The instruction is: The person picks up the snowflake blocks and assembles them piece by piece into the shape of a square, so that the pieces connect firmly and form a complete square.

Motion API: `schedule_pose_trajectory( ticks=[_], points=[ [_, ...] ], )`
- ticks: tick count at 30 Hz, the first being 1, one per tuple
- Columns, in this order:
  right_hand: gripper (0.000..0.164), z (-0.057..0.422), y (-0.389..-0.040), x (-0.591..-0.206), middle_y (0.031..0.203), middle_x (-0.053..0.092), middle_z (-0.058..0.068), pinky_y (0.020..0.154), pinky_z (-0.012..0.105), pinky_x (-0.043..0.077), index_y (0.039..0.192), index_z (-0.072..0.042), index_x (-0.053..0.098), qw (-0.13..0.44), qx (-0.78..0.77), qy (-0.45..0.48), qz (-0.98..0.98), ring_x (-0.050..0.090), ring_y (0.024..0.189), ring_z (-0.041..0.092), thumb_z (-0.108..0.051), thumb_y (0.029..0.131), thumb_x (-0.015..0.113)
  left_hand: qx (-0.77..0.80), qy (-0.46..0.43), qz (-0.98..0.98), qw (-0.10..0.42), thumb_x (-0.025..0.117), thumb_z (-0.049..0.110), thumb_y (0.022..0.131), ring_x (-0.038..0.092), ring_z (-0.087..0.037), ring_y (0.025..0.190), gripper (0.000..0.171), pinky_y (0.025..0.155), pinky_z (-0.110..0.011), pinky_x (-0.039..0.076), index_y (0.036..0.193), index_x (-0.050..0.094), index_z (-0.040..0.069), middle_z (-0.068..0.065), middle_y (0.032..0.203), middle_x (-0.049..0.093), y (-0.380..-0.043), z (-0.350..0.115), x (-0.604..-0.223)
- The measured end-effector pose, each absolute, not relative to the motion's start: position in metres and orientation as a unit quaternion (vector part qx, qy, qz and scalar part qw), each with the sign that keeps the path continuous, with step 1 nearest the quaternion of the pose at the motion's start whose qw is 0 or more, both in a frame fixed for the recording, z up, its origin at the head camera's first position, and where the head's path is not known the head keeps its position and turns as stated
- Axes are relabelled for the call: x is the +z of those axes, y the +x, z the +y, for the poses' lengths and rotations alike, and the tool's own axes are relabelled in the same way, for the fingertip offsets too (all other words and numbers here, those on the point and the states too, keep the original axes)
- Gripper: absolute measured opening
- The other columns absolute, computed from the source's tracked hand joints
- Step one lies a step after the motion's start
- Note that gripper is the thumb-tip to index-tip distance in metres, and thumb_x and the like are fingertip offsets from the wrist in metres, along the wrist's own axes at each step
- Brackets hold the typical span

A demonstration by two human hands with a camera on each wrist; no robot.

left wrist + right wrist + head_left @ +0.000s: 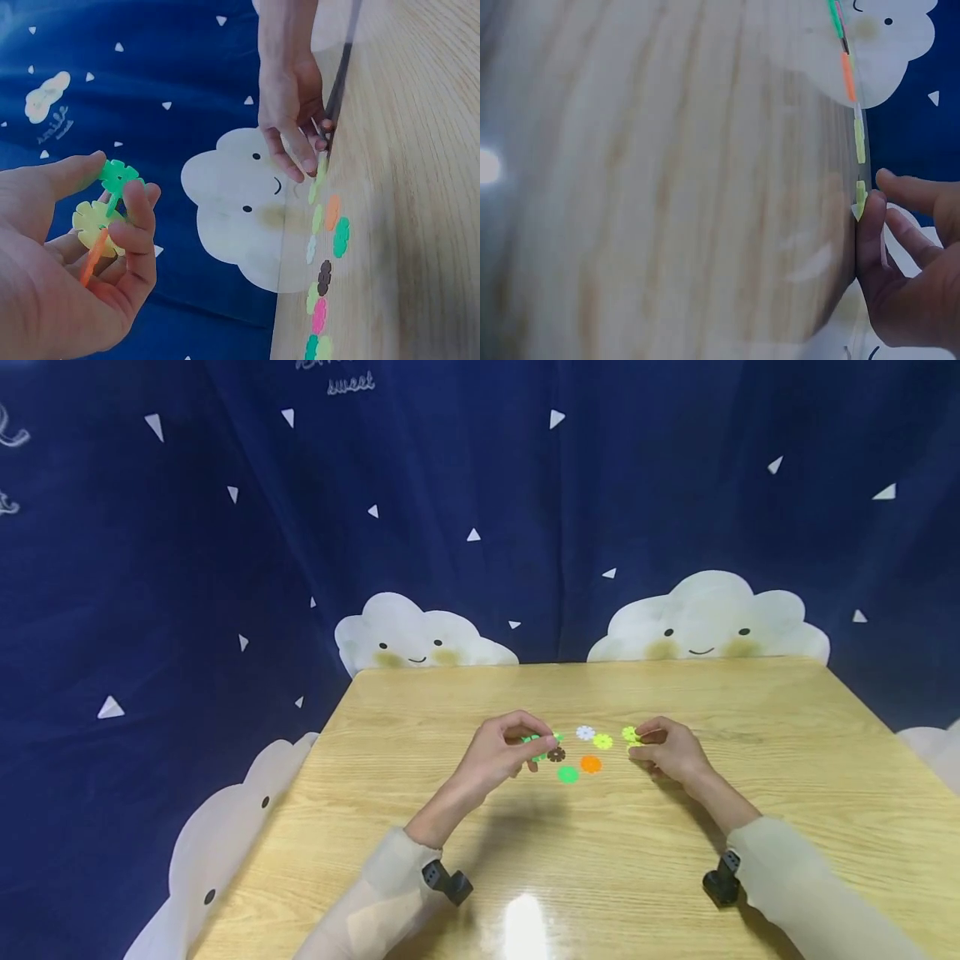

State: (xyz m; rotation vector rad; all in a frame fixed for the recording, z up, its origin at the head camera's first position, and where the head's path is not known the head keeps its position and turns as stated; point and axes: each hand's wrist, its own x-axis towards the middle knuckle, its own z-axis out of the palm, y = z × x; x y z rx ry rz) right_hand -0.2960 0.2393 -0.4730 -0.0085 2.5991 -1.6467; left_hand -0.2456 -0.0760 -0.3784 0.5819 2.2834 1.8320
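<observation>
My left hand [504,745] is raised over the table and pinches several joined plastic snowflake discs. In the left wrist view these are a green disc [118,177], a yellow disc [90,223] and an orange disc [93,256], slotted together at angles. On the right, my right hand [673,752] is down at the tabletop beside a yellow snowflake disc [629,733]. Its thumb and index finger are apart around the edge of the yellow pieces; the right wrist view shows a yellow disc [861,196] just past the fingertips. Whether they touch it is unclear.
Between the hands lie loose discs: white [585,732], yellow [602,741], orange [591,764], green [567,774] and brown [556,754]. The left wrist view adds a pink disc [319,316]. A dark blue curtain [450,460] hangs behind the wooden table [600,860].
</observation>
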Motion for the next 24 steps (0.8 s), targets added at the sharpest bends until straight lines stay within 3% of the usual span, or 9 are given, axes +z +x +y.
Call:
schedule_pose_trajectory(
  ticks=[4, 12, 18, 21, 24],
  points=[
    [0.036, 0.2379, -0.2963, -0.474, 0.12, 0.062, 0.027, 0.057, 0.032, 0.057, 0.124, 0.007, 0.061, 0.014, -0.497, -0.011, 0.868, 0.061, 0.076, 0.019, -0.002, 0.091, 0.075, 0.615, 0.199, 0.759, 0.078, 0.077, 0.024, 0.096, 0.066, -0.019, 0.07, 0.016, 0.052, -0.022, 0.041, 0.108, 0.074, 0.015, -0.006, 0.103, 0.077, -0.2446, -0.0754, -0.3804],
    [0.019, 0.2386, -0.2964, -0.4712, 0.097, 0.069, 0.017, 0.056, 0.028, 0.053, 0.107, 0.005, 0.068, -0.002, -0.424, -0.065, 0.903, 0.061, 0.074, 0.019, 0.008, 0.089, 0.073, 0.613, 0.208, 0.758, 0.075, 0.076, 0.023, 0.097, 0.071, -0.038, 0.081, 0.015, 0.056, -0.026, 0.046, 0.109, 0.074, 0.014, -0.004, 0.105, 0.078, -0.2448, -0.074, -0.3824],
    [0.019, 0.2367, -0.2928, -0.4703, 0.098, 0.065, 0.016, 0.058, 0.028, 0.051, 0.111, 0.005, 0.064, 0.02, -0.391, -0.135, 0.91, 0.059, 0.079, 0.022, 0.01, 0.093, 0.065, 0.617, 0.21, 0.755, 0.074, 0.074, 0.018, 0.098, 0.071, -0.027, 0.073, 0.015, 0.054, -0.023, 0.045, 0.11, 0.073, 0.01, -0.01, 0.107, 0.077, -0.2437, -0.0724, -0.3819],
    [0.022, 0.2366, -0.2896, -0.4702, 0.103, 0.065, 0.016, 0.068, 0.033, 0.053, 0.114, 0.004, 0.064, 0.027, -0.39, -0.145, 0.909, 0.06, 0.087, 0.026, 0.004, 0.093, 0.07, 0.619, 0.207, 0.754, 0.078, 0.074, 0.017, 0.098, 0.071, -0.026, 0.073, 0.015, 0.053, -0.022, 0.044, 0.111, 0.073, 0.009, -0.01, 0.105, 0.077, -0.2432, -0.0716, -0.3824],
    [0.027, 0.2365, -0.2873, -0.4687, 0.111, 0.065, 0.017, 0.085, 0.045, 0.056, 0.114, 0.004, 0.064, 0.021, -0.378, -0.163, 0.911, 0.061, 0.103, 0.033, 0.001, 0.09, 0.077, 0.617, 0.202, 0.757, 0.075, 0.074, 0.018, 0.098, 0.071, -0.033, 0.076, 0.014, 0.053, -0.023, 0.045, 0.111, 0.073, 0.011, -0.004, 0.102, 0.078, -0.2433, -0.0716, -0.3823]
  ],
)
